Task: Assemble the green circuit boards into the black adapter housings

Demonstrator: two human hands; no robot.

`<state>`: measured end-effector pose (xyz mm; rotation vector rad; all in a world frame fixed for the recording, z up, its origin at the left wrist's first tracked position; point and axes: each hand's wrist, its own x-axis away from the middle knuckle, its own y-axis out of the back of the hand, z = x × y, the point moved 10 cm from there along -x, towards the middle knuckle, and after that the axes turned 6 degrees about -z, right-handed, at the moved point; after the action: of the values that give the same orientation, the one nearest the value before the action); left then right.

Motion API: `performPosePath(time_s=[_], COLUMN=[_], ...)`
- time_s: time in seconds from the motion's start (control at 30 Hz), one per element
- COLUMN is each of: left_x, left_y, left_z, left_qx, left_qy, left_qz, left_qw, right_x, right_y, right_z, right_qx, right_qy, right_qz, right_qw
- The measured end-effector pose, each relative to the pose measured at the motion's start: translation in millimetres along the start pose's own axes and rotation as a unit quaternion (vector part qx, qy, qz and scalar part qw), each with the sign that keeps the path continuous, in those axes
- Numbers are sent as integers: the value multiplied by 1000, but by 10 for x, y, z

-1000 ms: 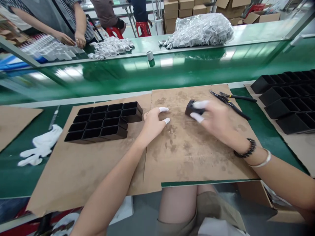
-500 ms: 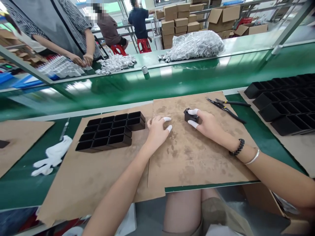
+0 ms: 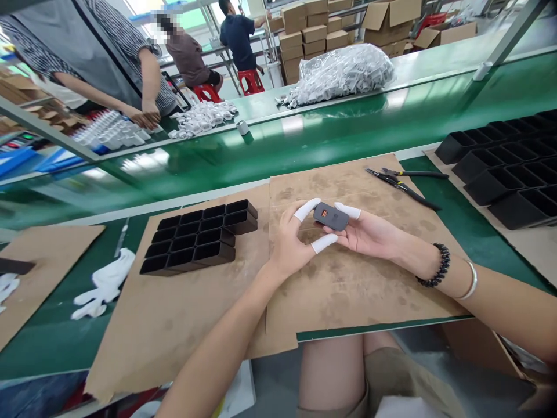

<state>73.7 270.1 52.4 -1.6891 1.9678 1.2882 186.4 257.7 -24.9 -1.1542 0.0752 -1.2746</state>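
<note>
Near frame centre, the right hand [image 3: 369,232] has its grip clamped on a black block [image 3: 331,216]; the left hand [image 3: 289,239] is at its left end, whether clamped I cannot tell.

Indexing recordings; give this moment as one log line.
right hand: holding black block, orange slot visible; left hand: index at block's left end; black boxes: on cardboard, left; pliers: beyond right hand

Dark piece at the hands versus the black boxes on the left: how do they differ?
The dark piece is held in the right hand; the black boxes rest on the cardboard. The piece shows a closed face with an orange mark; the boxes show open, hollow tops. The piece is single; the boxes stand packed in rows. Both are dark.
</note>
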Motion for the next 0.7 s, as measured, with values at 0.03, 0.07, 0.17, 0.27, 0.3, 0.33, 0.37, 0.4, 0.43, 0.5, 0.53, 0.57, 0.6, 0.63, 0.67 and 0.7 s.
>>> performPosePath(time_s=[0.03,0.07,0.17,0.27,0.3,0.33,0.37,0.4,0.43,0.5,0.53,0.57,0.6,0.63,0.67,0.7], left_x=[-8,-14,-18,-5,-1,3,7,12,16,26,30,37,43,49,57,68], left_y=[11,15,3,-17,-26,-37,-51,-63,-74,-85,-89,-98,-111,-135,-172,-224], left_z=[-15,-20,-9,9,22,37,53,66,75,84,88,98,114,136,167,208], left_qx=[2,3,6,11,12,11,9,7,5,3,3,2,2,1,-1,-6], left_qy=[-6,-7,-6,0,7,18,31,44,54,68,70,73,74,77,81,90], left_qz=[-3,-2,8,17,22,28,35,44,51,61,64,66,69,73,81,95], left_qw=[1000,1000,1000,1000,1000,999,999,998,997,996,995,995,995,994,993,991], right_x=[11,22,48,75,88,103,121,142,164,200,208,208,201,186,166,144], right_y=[-21,-39,-27,55,70,82,92,107,127,158,158,152,146,151,174,217], right_z=[-12,-16,-9,34,63,96,128,158,181,204,214,228,248,273,308,355], right_qx=[2,7,39,79,89,96,103,106,109,117,125,136,149,162,173,183], right_qy=[-1,1,18,42,56,71,87,102,114,130,139,150,162,175,188,202], right_qz=[5,8,-18,-73,-86,-96,-106,-119,-133,-151,-150,-143,-134,-128,-129,-139], right_qw=[1000,1000,999,993,991,988,985,982,979,973,971,969,966,963,958,952])
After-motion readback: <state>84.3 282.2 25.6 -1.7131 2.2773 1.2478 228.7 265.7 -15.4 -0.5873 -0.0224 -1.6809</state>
